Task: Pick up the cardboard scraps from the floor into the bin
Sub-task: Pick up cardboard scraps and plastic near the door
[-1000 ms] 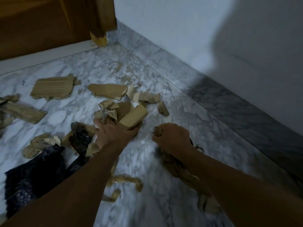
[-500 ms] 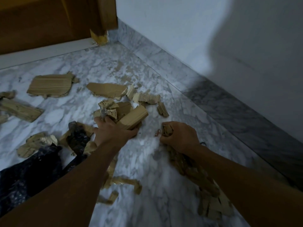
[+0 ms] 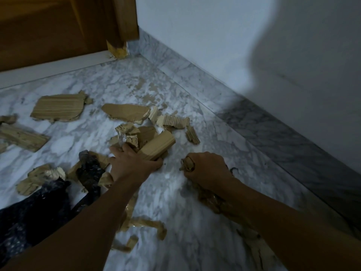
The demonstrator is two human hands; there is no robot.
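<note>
Hidden or unclear: the left hand (image 3: 132,165) lies palm down on the middle heap. Its thumb and fingers curl round a thick piece (image 3: 158,145) of folded cardboard, but the fingertips are buried, so I cannot tell how much else it holds. The right hand (image 3: 207,169) is a closed fist gripping a crumpled scrap (image 3: 187,164), which pokes out at the knuckles. More brown cardboard trails under that wrist and forearm, mostly covered and too dark to make out. The black bag (image 3: 29,216) at near left is cut off by the picture edge, and the left forearm crosses it. Its opening is not visible, and I cannot tell if it is the bin.

Task items: the cardboard scraps (image 3: 58,109) lie loose on the floor (image 3: 175,212). The large flat ones are far left and far centre. Small ribbed bits sit just beyond the heap, and strips lie near, under the left forearm. Some touch the bag.

Surface and room: the floor is grey-white marble. A matching skirting (image 3: 273,137) runs along the pale wall (image 3: 214,45) on the right, with a heavy shadow over it. A wooden door (image 3: 48,32) stands at far left, and the foot of its frame (image 3: 117,49) looks chipped.
</note>
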